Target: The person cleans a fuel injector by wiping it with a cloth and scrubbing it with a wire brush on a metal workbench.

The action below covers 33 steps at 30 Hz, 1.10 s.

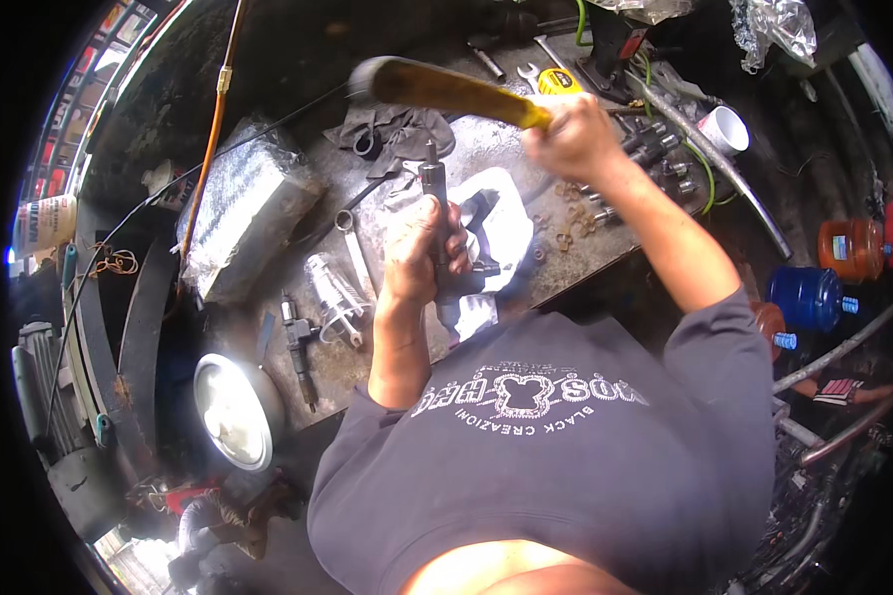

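Observation:
My left hand (422, 248) is wrapped round a dark metal fuel injector (432, 180), held upright above the bench with its narrow tip pointing away from me. Raised to the right, my right hand (574, 134) is closed on the yellow grip of a hammer (456, 91). The hammer's head lies at the far left end of its handle, slightly blurred and apart from the injector. A white cloth (511, 223) lies on the bench beside my left hand. Beyond the injector is a dark grey rag (402, 129). A second injector (296, 347) rests at the left.
The metal workbench (590, 253) carries a ring wrench (352, 243), a clear plastic-wrapped part (335, 288), a yellow tape measure (560, 81) and several metal fittings (655, 149). A foil-wrapped block (248, 213) stands left, a round lamp (233, 412) nearer me, a white cup (724, 129) far right.

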### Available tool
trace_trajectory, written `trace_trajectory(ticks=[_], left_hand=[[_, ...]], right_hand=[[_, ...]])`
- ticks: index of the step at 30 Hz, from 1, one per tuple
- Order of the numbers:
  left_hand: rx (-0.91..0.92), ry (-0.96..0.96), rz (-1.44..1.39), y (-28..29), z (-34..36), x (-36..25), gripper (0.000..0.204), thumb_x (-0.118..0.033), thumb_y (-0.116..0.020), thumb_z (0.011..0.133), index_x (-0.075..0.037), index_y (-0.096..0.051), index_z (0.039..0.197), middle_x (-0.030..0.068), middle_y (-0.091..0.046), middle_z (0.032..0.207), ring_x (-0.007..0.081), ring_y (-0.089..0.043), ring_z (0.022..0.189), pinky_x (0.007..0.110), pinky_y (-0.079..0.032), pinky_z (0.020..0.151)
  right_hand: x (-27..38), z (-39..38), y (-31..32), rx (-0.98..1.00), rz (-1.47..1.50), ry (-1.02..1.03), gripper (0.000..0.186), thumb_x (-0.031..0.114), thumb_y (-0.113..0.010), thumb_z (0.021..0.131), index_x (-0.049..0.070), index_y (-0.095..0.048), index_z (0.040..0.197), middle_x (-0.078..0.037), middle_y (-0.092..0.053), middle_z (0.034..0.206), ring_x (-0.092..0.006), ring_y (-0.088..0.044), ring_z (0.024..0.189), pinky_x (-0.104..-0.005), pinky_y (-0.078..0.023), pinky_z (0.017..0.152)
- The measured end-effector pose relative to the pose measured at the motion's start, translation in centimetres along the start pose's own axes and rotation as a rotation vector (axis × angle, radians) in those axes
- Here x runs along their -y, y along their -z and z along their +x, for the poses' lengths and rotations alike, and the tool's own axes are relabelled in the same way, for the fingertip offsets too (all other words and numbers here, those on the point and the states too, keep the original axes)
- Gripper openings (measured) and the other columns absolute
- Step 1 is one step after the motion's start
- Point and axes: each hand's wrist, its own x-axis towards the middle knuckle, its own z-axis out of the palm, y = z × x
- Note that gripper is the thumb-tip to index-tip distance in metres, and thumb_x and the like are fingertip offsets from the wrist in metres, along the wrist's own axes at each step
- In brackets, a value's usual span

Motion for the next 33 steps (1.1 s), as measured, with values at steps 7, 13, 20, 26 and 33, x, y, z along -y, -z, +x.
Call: trace_trajectory(ticks=[7,13,20,26,33], left_hand=[[-0.051,0.046,-0.087,0.3,-0.9,-0.6,0.037,-0.040,-0.051,0.090,-0.004,-0.049,0.085,0.0029,-0.044,0.060,0.0122,-0.043,0.047,0.027,-0.040,0.044],[-0.101,-0.050,0.009,-0.4,-1.0,-1.1,0.036,-0.037,-0.052,0.090,-0.001,-0.050,0.085,0.0056,-0.045,0.060,0.0130,-0.043,0.045,0.026,-0.041,0.042],[-0.137,-0.080,-0.014,0.6,-1.1,-1.6,0.035,-0.036,-0.052,0.091,-0.001,-0.052,0.085,0.0045,-0.047,0.059,0.0131,-0.045,0.045,0.027,-0.042,0.045],[-0.069,-0.091,0.005,-0.9,-1.0,-2.2,0.032,-0.032,-0.047,0.094,-0.001,-0.051,0.086,0.0046,-0.047,0.060,0.0122,-0.043,0.045,0.025,-0.039,0.043],[-0.105,-0.094,0.096,-0.5,-0.2,-0.7,0.034,-0.034,-0.048,0.093,-0.001,-0.051,0.088,0.0046,-0.047,0.060,0.0125,-0.043,0.046,0.026,-0.040,0.044]], right_hand=[[-4.1,-0.7,-1.8,-0.143,-0.254,0.037,0.016,0.013,-0.056,0.068,0.011,-0.065,0.080,-0.012,-0.064,0.068,-0.0288,-0.064,0.062,-0.0392,-0.054,0.057],[0.9,-0.6,-2.9,0.022,-0.074,0.323,0.015,0.006,-0.052,0.067,0.011,-0.065,0.072,-0.012,-0.060,0.058,-0.0254,-0.060,0.050,-0.0366,-0.049,0.046],[0.1,-0.2,-0.2,-0.206,0.118,0.116,0.006,0.011,-0.053,0.067,0.008,-0.058,0.066,-0.011,-0.059,0.058,-0.0265,-0.059,0.049,-0.0370,-0.049,0.049],[-4.1,-0.7,-3.1,-0.085,-0.263,0.009,0.020,0.012,-0.050,0.071,0.010,-0.067,0.082,-0.013,-0.064,0.068,-0.0280,-0.064,0.059,-0.0399,-0.054,0.054],[2.1,-1.3,-1.0,-0.028,0.116,0.306,0.015,0.015,-0.052,0.068,0.014,-0.066,0.072,-0.011,-0.062,0.060,-0.0258,-0.064,0.058,-0.0370,-0.053,0.061]])
